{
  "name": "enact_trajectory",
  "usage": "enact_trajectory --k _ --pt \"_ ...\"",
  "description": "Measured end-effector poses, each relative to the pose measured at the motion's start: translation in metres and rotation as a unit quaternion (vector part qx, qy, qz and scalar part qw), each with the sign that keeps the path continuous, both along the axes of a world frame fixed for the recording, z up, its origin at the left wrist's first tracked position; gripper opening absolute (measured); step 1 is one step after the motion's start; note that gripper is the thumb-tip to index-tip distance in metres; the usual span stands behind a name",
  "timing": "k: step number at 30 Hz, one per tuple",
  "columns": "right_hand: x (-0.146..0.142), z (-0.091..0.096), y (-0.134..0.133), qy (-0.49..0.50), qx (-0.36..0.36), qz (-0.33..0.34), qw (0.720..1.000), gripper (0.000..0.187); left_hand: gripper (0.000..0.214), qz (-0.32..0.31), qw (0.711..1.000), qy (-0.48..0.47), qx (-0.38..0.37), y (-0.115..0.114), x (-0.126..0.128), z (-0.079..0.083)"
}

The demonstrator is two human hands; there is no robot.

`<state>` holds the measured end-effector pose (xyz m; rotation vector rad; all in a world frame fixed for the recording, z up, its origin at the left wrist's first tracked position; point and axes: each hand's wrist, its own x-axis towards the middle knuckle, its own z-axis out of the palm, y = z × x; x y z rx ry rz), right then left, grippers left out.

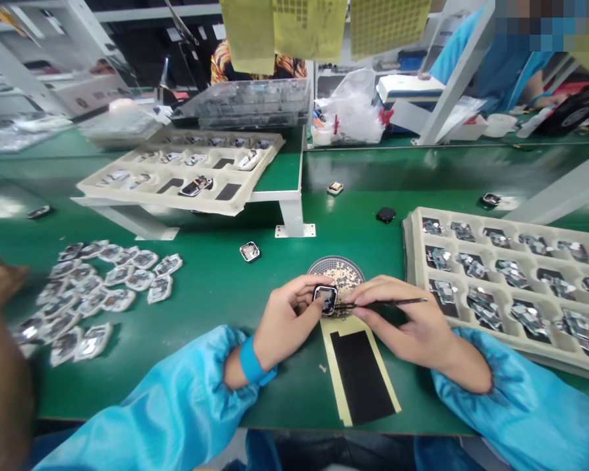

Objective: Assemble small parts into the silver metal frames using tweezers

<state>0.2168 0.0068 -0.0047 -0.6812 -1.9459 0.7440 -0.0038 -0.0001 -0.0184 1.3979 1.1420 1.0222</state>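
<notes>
Between the thumb and fingers of my left hand (290,320) is a small square watch case (326,299), its inside facing up. My right hand (406,318) pinches dark tweezers (392,302), whose tips reach the right edge of the case. Beneath both hands lies a round grey dish (319,264) holding many tiny pale and dark pieces (342,275). Closer to me, a black sheet on yellow backing (366,376) rests on the green bench. What the tweezer tips grip, if anything, is too small to make out.
Many watch cases (91,281) cluster at left, near another person's arm (2,340). A compartment tray (513,261) with small circuit parts stands at right. Another tray (177,170) sits on a raised shelf (289,194). A loose case (250,252) lies mid-bench.
</notes>
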Motion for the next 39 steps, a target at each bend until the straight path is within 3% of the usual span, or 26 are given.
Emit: enact_trajectory --k 4,8,13,16,19,22,25,28,31,34,37,39 --pt "0.0 -0.002 0.0 0.014 -0.034 0.002 0.999 0.027 0.028 -0.007 1.0 -0.009 -0.005 0.0 0.001 0.001" --pt "-0.001 -0.003 0.0 0.041 -0.111 0.004 0.993 0.019 0.03 -0.032 0.997 -0.072 -0.027 0.003 0.0 0.003" --pt "0.001 0.007 0.002 0.091 -0.256 0.047 0.961 0.006 0.029 -0.065 0.993 -0.098 -0.029 0.004 -0.004 0.006" --pt "0.004 0.015 0.002 0.079 -0.299 0.089 0.947 0.005 0.031 -0.078 0.989 -0.111 -0.053 0.003 -0.005 0.007" --pt "0.007 0.018 0.0 0.097 -0.275 0.066 0.954 0.008 0.035 -0.091 0.983 -0.128 -0.091 0.003 -0.003 0.008" --pt "0.007 0.015 -0.002 0.089 -0.196 0.006 0.977 0.015 0.037 -0.086 0.982 -0.132 -0.101 0.004 -0.002 0.007" --pt "0.004 0.01 -0.003 0.029 -0.131 -0.012 0.991 0.019 0.037 -0.07 0.99 -0.099 -0.073 0.003 -0.001 0.005" --pt "0.002 0.005 -0.003 0.006 -0.109 -0.01 0.994 0.02 0.037 -0.059 0.997 -0.038 -0.028 0.001 -0.001 0.004" --pt "0.001 0.004 -0.002 0.008 -0.125 -0.002 0.992 0.017 0.035 -0.056 0.998 0.003 0.004 -0.001 -0.002 0.003" --pt "0.002 0.01 -0.002 0.026 -0.189 0.019 0.981 0.007 0.034 -0.057 0.998 0.002 0.004 -0.001 -0.004 0.004" --pt "0.005 0.019 -0.001 0.026 -0.259 0.065 0.963 0.002 0.036 -0.061 0.997 -0.044 -0.032 0.002 -0.004 0.007" --pt "0.005 0.022 -0.002 0.04 -0.254 0.068 0.964 0.004 0.04 -0.068 0.991 -0.09 -0.075 0.004 -0.004 0.009"
